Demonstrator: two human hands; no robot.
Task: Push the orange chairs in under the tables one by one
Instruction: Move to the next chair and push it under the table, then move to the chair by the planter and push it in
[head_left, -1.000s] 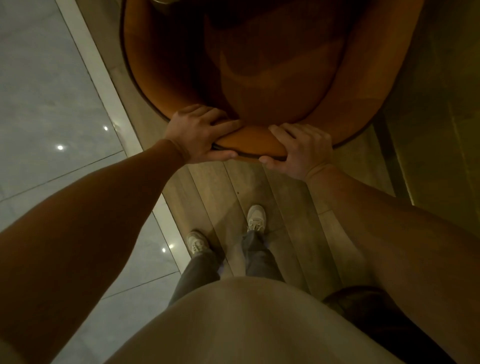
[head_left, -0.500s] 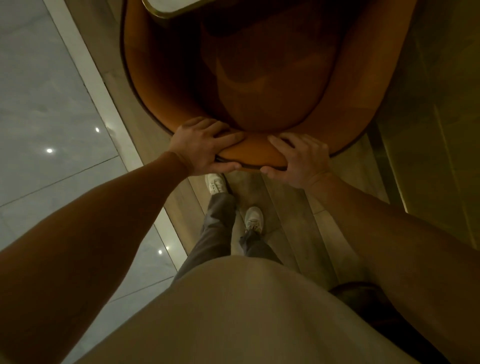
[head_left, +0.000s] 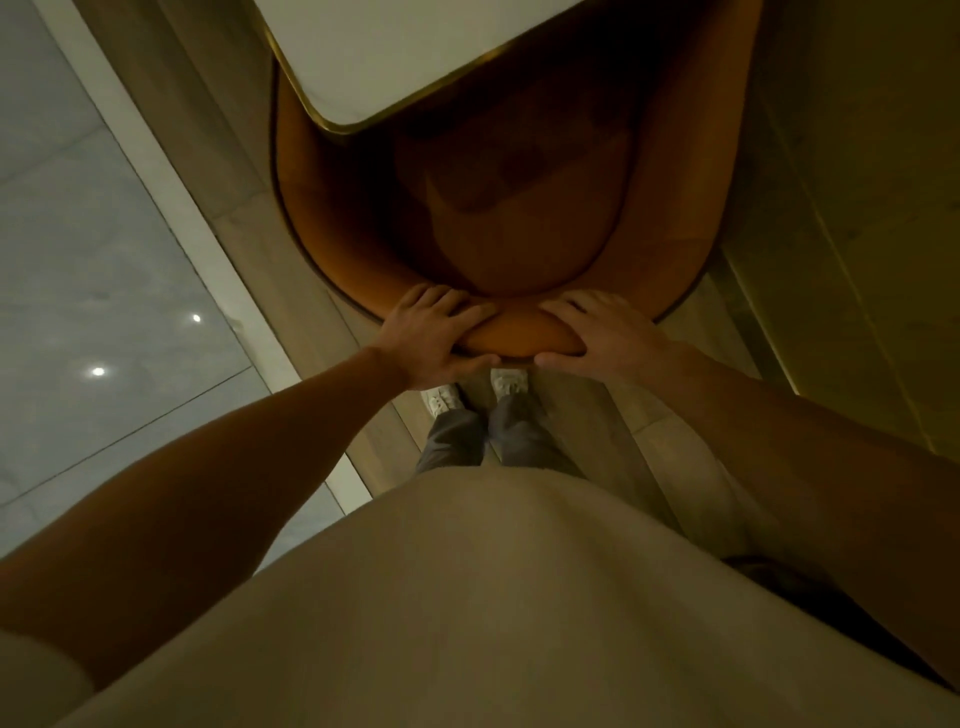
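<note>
Now your left hand (head_left: 436, 338) and right hand (head_left: 608, 332) grip the back of the rounded orange upholstered chair (head_left: 332, 218), whose seat has slid under the white gold-edged counter (head_left: 384, 57) beyond them, seemingly nearly home.

The table (head_left: 395, 57) overhangs the chair (head_left: 519, 244) — panel (head_left: 857, 218) close right, tiled floor (head_left: 104, 234) open left.

head: worn on person's head | faces steeply down | near | single view

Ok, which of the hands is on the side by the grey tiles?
The left hand, gripping the back rim of the orange chair nearest the grey tiles; the right hand grips it over the wood planks.
</note>
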